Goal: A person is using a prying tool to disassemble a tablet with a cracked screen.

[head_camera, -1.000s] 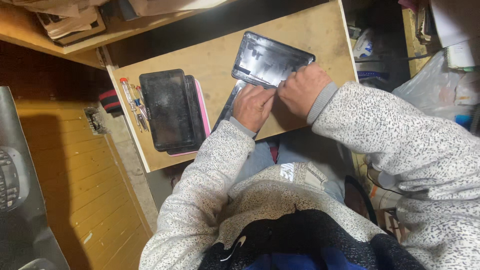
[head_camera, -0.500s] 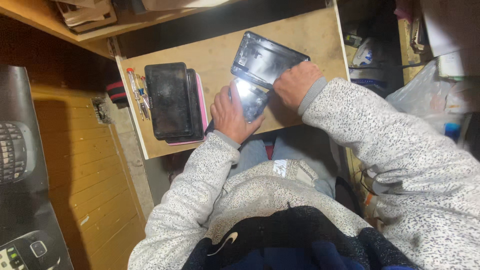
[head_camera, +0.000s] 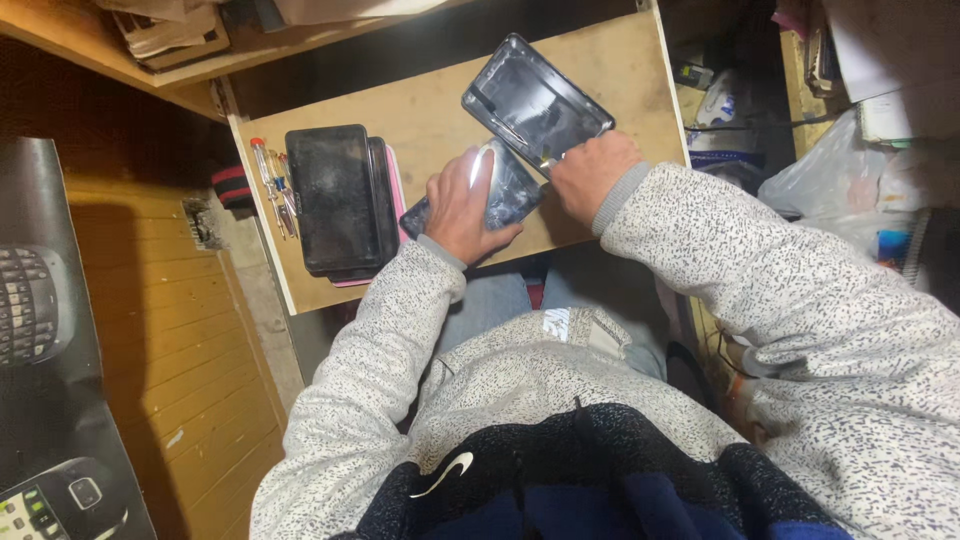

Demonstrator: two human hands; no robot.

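Hands meet over a wooden board (head_camera: pixel 420 110): left hand (head_camera: pixel 462 205) grips a glossy phone (head_camera: pixel 510 190); right hand (head_camera: pixel 592 175), fingers curled, presses a dark tablet shell (head_camera: pixel 535 100) just beyond.

Warm light from above falls brightly on the pale plywood work board (head_camera: pixel 420 110) and throws a white glare spot on the glossy dark glass phone panel (head_camera: pixel 505 190), while the edges sink into dim, slightly soft shadow.

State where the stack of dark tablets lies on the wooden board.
In the head view, the stack of dark tablets lies on the left part of the wooden board, beside the pens and left of the left hand.
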